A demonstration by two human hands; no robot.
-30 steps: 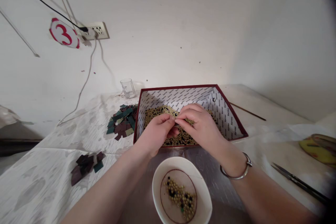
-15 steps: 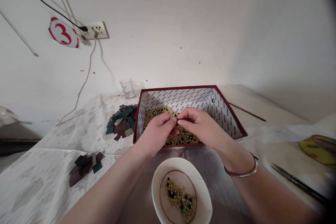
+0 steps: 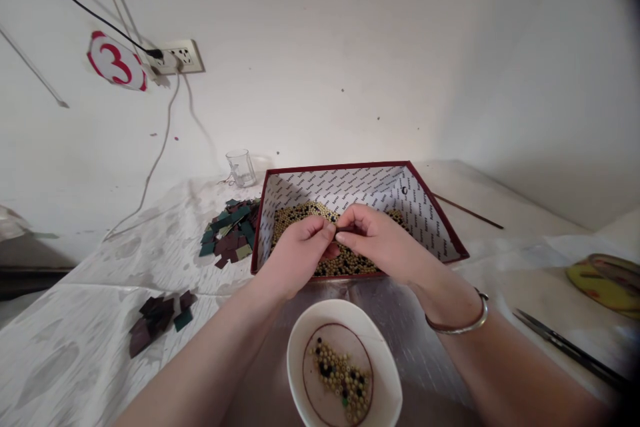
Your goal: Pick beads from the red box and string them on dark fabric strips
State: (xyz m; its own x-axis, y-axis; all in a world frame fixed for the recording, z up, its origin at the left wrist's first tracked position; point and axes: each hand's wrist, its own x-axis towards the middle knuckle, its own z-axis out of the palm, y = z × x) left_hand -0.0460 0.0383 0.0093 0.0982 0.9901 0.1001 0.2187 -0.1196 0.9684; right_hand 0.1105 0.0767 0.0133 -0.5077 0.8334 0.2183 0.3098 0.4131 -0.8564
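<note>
Over the red-rimmed box [image 3: 345, 165] my left hand [image 3: 306, 243] and my right hand [image 3: 371, 235] meet, fingertips pinched close together. Something small and dark shows between them, too small to name. Both hands are closed around that spot. Beneath them lie many small yellowish and black beads [image 3: 345, 261], partly covered by my hands. Nearer to me, a white bowl [image 3: 385, 373] holds more beads [image 3: 333, 370], mostly yellowish with some black and a green one. A metal bangle [image 3: 463, 328] circles my right wrist.
Left of the box is a pile of dark green and brown flat pieces [image 3: 227, 230], with a smaller pile [image 3: 157, 317] nearer. A clear glass [image 3: 241, 168] stands behind. To the right are a thin stick [image 3: 470, 211], dark pointed tweezers [image 3: 565, 343] and a yellow container [image 3: 600, 287].
The whole view has shifted slightly, so everything appears a little further left. My fingertips stay pinched together over the box, with barely any movement.
</note>
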